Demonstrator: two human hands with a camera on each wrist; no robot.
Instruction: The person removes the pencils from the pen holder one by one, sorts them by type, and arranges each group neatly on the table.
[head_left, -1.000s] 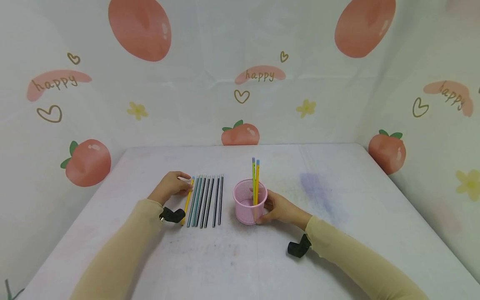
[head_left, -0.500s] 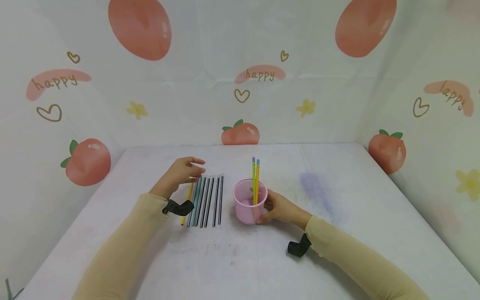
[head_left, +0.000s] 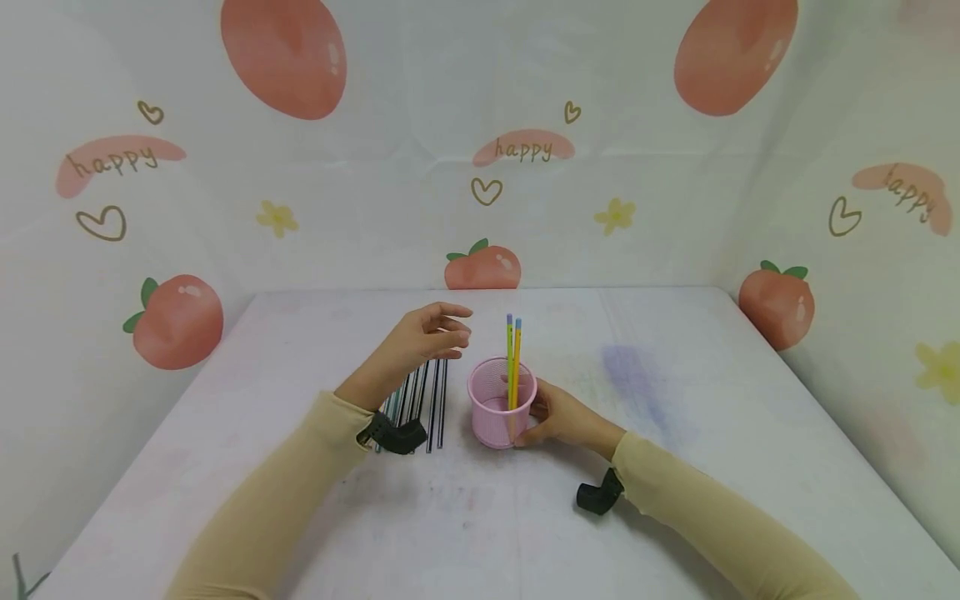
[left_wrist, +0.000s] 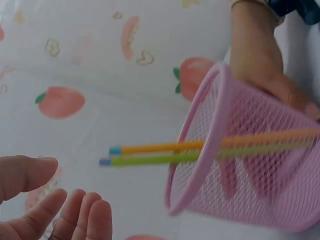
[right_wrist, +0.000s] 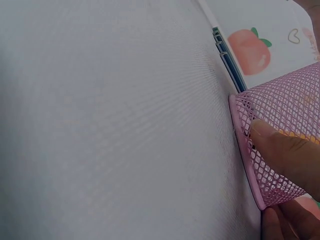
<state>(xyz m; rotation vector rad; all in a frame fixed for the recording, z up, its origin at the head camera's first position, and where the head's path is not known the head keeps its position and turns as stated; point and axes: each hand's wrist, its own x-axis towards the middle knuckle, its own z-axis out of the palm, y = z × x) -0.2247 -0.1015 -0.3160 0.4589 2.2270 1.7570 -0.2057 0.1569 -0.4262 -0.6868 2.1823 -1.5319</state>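
A pink mesh pen holder (head_left: 491, 429) stands upright on the table, gripped low on its right side by my right hand (head_left: 564, 419). The right thumb (right_wrist: 287, 150) presses the mesh near the base. A yellow pencil (head_left: 517, 354) and a green pencil (head_left: 509, 333) lean inside it, blue ends up. My left hand (head_left: 416, 342) hovers to the left of the holder, thumb and fingers apart, holding nothing visible. Beneath that hand and wrist lies a row of dark pencils (head_left: 442, 404), partly covered. In the left wrist view, the left fingers (left_wrist: 100, 220) are near the pencil tops.
A pale, smudged table (head_left: 465, 525) bears everything. Behind and beside it hangs a white backdrop (head_left: 375, 200) printed with fruit, hearts and flowers. Each wrist wears a black camera mount (head_left: 597, 497).
My left hand has risen from beside the yellow pencil at the row's left end and moved right, over the row towards the pen holder. The right hand and holder have stayed put.
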